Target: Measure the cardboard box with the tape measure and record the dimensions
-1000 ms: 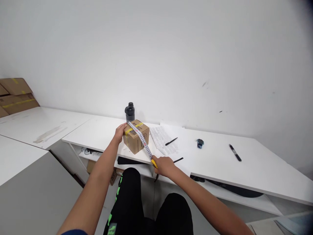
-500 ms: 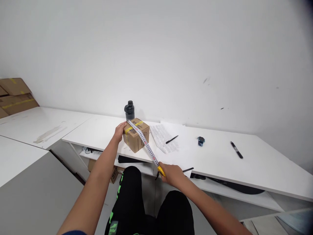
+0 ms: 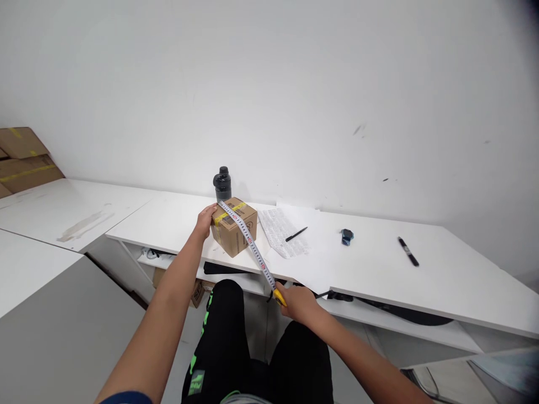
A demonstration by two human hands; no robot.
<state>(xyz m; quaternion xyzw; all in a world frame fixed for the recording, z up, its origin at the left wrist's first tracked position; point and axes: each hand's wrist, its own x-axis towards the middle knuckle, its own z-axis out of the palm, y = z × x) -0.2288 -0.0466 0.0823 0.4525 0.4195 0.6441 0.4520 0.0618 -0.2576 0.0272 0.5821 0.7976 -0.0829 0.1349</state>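
A brown cardboard box (image 3: 234,238) with yellow tape sits on the white desk. At its back left corner my left hand (image 3: 206,220) is closed on the end of a tape measure. The pulled-out blade (image 3: 254,249) runs slantwise over the box top and on past the desk's front edge. My right hand (image 3: 297,301) grips the yellow tape measure case (image 3: 279,297) in front of the desk, above my knees.
A dark bottle (image 3: 223,184) stands behind the box. Right of the box lie written papers (image 3: 280,233) with a black pen (image 3: 296,234), a small blue-black object (image 3: 347,237) and a black marker (image 3: 408,251). Cardboard boxes (image 3: 27,165) are stacked at the far left.
A little more blade shows between the box and my right hand. The whole view has shifted slightly. My left hand stays at the box corner.
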